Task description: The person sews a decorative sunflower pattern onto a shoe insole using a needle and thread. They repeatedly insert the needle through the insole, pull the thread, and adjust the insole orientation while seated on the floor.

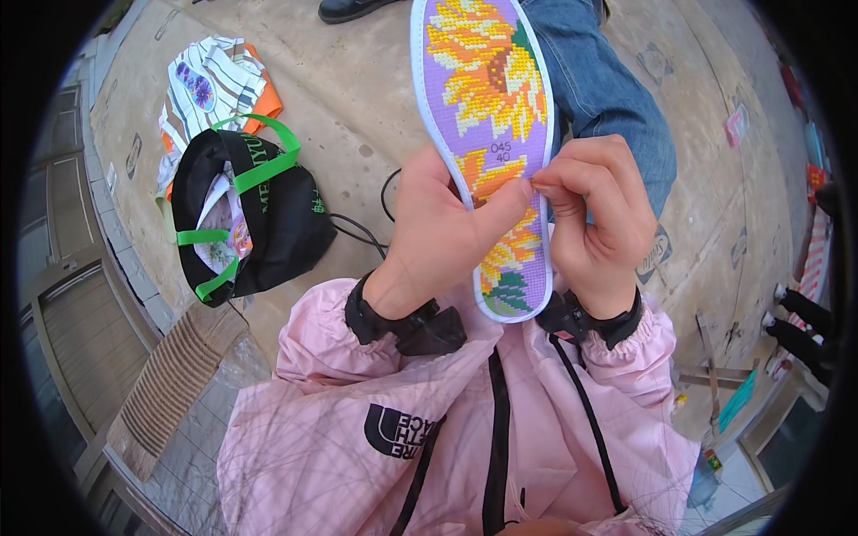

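An embroidered insole (pixel 493 80) with yellow and orange flowers on a purple ground and a pale edging is held up lengthwise before me. My left hand (pixel 438 228) is closed on its left side, the thumb lying across the stitched face and the fingers behind it. At the insole's right edge my right hand (pixel 603 214) is closed in a pinch, thumb against curled forefinger. Whatever lies between those fingertips is too small to make out. The insole's lower, rounded end hangs just above my pink jacket (pixel 572 429).
A black bag (pixel 290 237) with green handles lies at the left, cloth and patterned pieces inside. Beyond it lies a striped bundle (pixel 210 85) bearing a flowered oval piece. A black cable (pixel 357 230) runs from the bag. Corrugated cardboard (pixel 174 389) sits lower left; a jeans-clad leg (pixel 608 107) is behind the insole.
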Motion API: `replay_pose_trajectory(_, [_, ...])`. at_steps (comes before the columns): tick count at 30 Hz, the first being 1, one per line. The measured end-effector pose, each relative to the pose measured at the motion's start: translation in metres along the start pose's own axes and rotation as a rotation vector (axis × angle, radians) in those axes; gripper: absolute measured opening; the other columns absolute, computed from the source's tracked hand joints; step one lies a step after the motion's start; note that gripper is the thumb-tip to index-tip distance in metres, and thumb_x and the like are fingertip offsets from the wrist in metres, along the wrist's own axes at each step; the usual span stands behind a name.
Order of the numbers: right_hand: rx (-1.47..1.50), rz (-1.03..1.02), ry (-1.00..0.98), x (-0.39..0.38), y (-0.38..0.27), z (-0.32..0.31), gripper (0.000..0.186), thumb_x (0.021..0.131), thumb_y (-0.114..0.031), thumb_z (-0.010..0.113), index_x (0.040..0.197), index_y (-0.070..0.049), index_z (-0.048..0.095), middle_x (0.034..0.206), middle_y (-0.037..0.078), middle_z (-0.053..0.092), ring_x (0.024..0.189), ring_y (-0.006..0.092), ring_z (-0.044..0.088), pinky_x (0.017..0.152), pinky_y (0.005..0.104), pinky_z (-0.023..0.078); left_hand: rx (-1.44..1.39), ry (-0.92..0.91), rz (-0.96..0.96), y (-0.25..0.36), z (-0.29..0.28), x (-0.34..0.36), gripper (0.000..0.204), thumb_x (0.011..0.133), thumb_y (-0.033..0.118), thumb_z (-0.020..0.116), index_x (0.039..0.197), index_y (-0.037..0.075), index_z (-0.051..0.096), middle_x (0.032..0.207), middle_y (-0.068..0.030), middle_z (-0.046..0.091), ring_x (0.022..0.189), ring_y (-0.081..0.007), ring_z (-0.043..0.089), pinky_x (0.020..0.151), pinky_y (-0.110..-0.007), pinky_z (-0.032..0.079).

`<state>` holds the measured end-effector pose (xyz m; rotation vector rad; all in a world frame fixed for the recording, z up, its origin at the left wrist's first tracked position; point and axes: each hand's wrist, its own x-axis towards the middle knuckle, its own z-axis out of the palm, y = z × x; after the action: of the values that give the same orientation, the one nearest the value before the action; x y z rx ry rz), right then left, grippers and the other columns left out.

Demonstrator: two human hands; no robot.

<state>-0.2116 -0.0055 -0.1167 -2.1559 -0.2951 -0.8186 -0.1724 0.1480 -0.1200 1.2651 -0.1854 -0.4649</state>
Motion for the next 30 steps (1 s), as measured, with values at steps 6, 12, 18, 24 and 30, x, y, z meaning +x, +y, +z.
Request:
replay_pose_trajectory(6, [0.35,0.049,0.172,-0.006,0.005,-0.001,0.006,0.083,0.003,0.063,0.084,0.0,0.058,0.083,0.011,0.062,0.078,0.0238,0.061,0.069,0.0332,0.049,0.006,0.083,-0.071,-0.003,-0.001,0.004,0.029,0.082,0.0,0.066,0.109,-0.004,0.058,0.099,-0.008,0.068,0.085,-0.0126,0.066,0.073,-0.028,0.054])
replay_pose_trajectory(12, [0.208,0.087,0.087,-0.004,0.008,-0.005,0.012,0.079,0.0,0.07,0.088,0.0,0.062,0.089,0.011,0.066,0.08,0.0232,0.062,0.072,0.033,0.048,-0.032,0.057,-0.07,0.011,-0.001,0.001,0.029,0.082,-0.001,0.066,0.11,-0.005,0.058,0.1,-0.0087,0.068,0.085,-0.0131,0.066,0.074,-0.028,0.054])
replay_pose_trajectory(18, [0.03,-0.128,0.015,-0.002,0.008,0.001,0.023,0.065,0.014,0.062,0.08,-0.003,0.063,0.081,0.008,0.065,0.075,0.0266,0.061,0.07,0.0349,0.046,-0.119,0.03,-0.023,-0.003,0.004,0.001,0.028,0.082,-0.001,0.066,0.109,-0.004,0.059,0.102,-0.007,0.068,0.089,-0.0116,0.064,0.077,-0.027,0.052])
replay_pose_trajectory(24, [0.333,-0.143,0.093,-0.004,0.005,-0.007,0.015,0.082,0.009,0.06,0.087,-0.003,0.053,0.077,0.011,0.061,0.067,0.0239,0.058,0.066,0.0403,0.049,0.247,0.175,0.018,-0.01,-0.007,0.011,0.027,0.082,0.0,0.066,0.108,-0.004,0.06,0.097,-0.0083,0.069,0.083,-0.0123,0.065,0.073,-0.027,0.052])
replay_pose_trajectory(30, [0.827,0.351,0.142,-0.001,-0.006,-0.067,0.014,0.098,-0.015,0.053,0.098,-0.007,0.042,0.079,0.009,0.052,0.054,0.0092,0.04,0.049,0.0245,0.033,0.207,0.295,0.172,-0.008,-0.036,0.017,0.024,0.082,0.001,0.067,0.103,-0.007,0.061,0.091,-0.0084,0.07,0.076,-0.0118,0.066,0.07,-0.027,0.053])
